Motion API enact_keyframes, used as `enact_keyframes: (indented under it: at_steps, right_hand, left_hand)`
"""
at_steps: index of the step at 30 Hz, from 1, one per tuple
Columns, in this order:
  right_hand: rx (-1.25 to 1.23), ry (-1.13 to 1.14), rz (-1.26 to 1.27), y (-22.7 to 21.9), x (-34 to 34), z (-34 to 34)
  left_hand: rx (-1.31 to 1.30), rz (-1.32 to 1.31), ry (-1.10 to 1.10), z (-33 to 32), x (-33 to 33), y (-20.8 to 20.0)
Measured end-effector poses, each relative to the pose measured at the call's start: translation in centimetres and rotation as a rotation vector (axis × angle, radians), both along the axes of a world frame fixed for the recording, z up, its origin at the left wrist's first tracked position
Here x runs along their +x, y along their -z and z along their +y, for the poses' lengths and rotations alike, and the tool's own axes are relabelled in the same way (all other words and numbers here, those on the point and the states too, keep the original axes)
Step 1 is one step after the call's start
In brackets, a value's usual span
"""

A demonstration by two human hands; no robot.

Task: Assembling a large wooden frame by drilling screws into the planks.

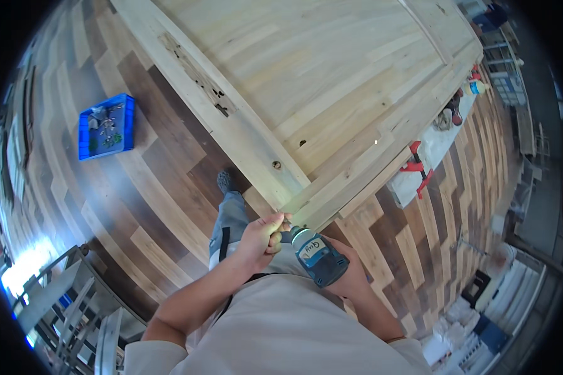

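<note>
My right hand [350, 271] is wrapped round a teal and dark cordless driver [322, 259], which has a paper label on its body. The driver's nose points away from me and a little left, toward the corner of a large pale wooden frame [263, 169]. My left hand [262, 240] is closed in a pinch just left of the nose, close to the frame's corner. Whatever small thing those fingers hold is too small to make out. Boards fill the inside of the frame, with knots and a rough dark cavity along its left rail.
A blue tray [107, 127] of small hardware lies on the wood-patterned floor to the left. Red clamps [417, 169] sit by the frame's right side, beside a white board [406, 188]. A metal rack [75, 306] stands at lower left; shelves with packages [475, 331] are at lower right.
</note>
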State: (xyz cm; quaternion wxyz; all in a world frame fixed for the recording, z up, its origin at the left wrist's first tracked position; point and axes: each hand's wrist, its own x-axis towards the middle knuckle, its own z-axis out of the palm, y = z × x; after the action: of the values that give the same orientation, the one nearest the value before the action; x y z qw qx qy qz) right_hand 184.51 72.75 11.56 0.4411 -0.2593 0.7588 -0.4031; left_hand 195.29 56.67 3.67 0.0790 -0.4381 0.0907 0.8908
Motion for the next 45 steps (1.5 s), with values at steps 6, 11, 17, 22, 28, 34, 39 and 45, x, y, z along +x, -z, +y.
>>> enact_keyframes:
  at_steps: [6,11,17,22,28,34,39,45]
  right_hand:
    - [0.177,0.210,0.031,-1.1,3.4,-4.3]
    - [0.204,0.260,0.082,-0.9,3.8,-5.0]
    - [0.241,0.240,0.066,-0.8,2.9,-5.6]
    - [0.264,0.236,0.037,-1.1,1.7,-6.5]
    - [0.428,0.122,0.029,-2.5,0.2,-8.2]
    - [0.284,0.093,0.042,-2.4,-0.7,-8.3]
    - [0.326,0.058,0.086,-1.5,-0.3,-8.3]
    - [0.428,-0.020,0.098,-1.1,-0.4,-9.4]
  left_hand:
    - [0.106,0.005,0.104,-3.1,-0.4,1.1]
    - [0.151,-0.005,0.134,-3.5,-1.1,1.6]
    - [0.165,-0.008,0.129,-4.0,-1.5,2.0]
    - [0.167,-0.011,0.138,-4.5,-1.6,1.8]
    - [-1.088,-0.047,0.491,-5.6,-1.2,0.0]
    - [-1.679,0.731,0.151,-6.5,-5.6,-5.9]
    - [-1.692,0.752,0.071,-5.4,-5.4,-4.3]
    - [-1.587,0.743,0.035,-5.9,-5.0,-3.2]
